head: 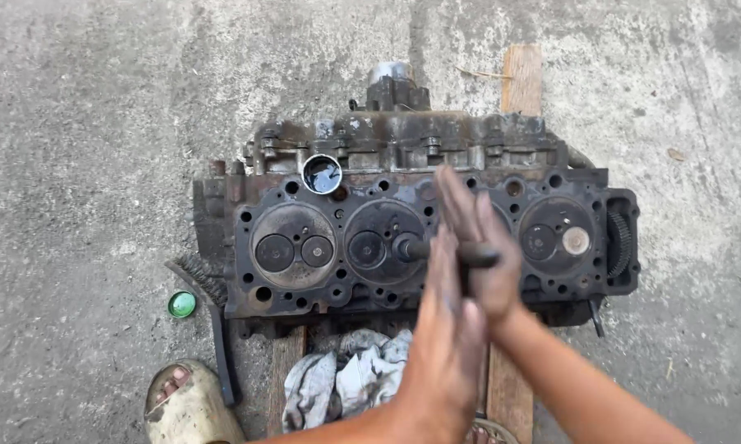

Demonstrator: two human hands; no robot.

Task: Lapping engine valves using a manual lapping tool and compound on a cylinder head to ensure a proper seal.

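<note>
Nearest me, my left hand (446, 345) and right hand (484, 247) are pressed flat together, palms clamped on a dark lapping stick (457, 252) that runs toward nine o'clock into a valve (405, 247) in the middle chamber of the cylinder head (420, 238). If my greasy palms slip, I judge the stick could pop off the valve. Farther out at eleven o'clock, the small open tin (322, 174) sits on the head's edge, and a jolt could tip it.

Outdoor repair yard, greasy cylinder head (411, 238) on planks (522, 82), bare concrete ground (83, 123)

No packages, labels, signs (or screens).
</note>
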